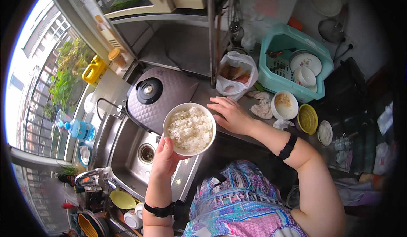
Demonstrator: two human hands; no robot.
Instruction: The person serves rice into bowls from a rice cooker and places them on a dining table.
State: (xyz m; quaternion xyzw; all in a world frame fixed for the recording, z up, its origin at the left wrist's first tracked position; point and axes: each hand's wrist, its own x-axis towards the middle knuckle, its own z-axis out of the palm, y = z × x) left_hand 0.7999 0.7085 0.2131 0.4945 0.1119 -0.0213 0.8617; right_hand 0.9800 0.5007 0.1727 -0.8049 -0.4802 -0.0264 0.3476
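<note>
A white bowl of cooked white rice point(190, 129) is held up in my left hand point(167, 157), its thumb over the rim. Beneath and behind it stands a rice cooker point(171, 89) with a quilted grey lid, which looks closed. My right hand point(231, 114) is empty, fingers apart, to the right of the bowl and over the steel counter. Just beyond those fingers sits a white plastic bag point(237, 89) with brownish and reddish contents. A crumpled cloth point(261, 105) lies to the right of that hand.
The steel sink point(127, 160) with its drain is at left. A turquoise dish box point(265, 71) holding plates and bowls stands at back right. Nearer are a bowl with food remains point(287, 111) and a yellow basket point(307, 119). A metal shelf point(178, 50) overhangs the back.
</note>
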